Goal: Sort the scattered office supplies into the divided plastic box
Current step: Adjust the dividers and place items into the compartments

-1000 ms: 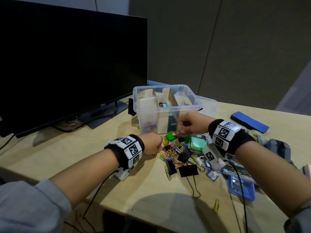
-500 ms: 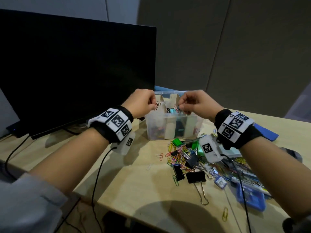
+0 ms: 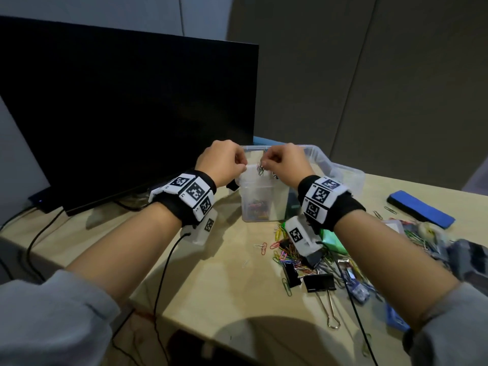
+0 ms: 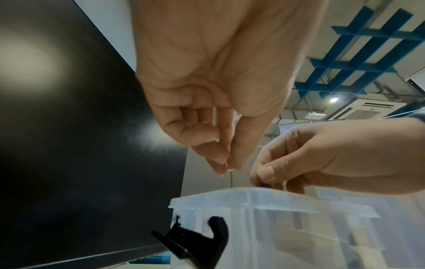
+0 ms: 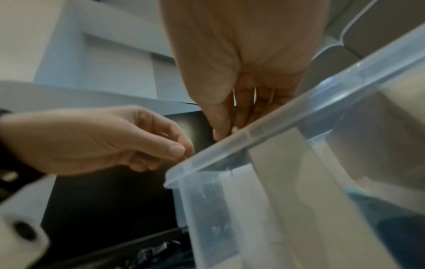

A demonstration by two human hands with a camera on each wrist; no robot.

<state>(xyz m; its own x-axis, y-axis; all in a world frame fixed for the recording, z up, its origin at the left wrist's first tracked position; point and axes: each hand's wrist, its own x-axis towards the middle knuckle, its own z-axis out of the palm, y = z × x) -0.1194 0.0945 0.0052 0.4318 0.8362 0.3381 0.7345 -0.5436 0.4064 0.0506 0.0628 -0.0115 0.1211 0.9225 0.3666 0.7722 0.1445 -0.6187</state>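
Though divided, clear plastic box (image 3: 326,161)

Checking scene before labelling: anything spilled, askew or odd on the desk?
Nothing damaged. Paper clips and binder clips lie in a loose heap right of the plastic box; one yellow paper clip lies apart near the desk's front edge.

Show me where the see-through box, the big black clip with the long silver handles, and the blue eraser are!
box (image 3: 340,165): head view, bare right rim.
black clip (image 3: 319,282): head view, black body.
blue eraser (image 3: 420,208): head view, top face.
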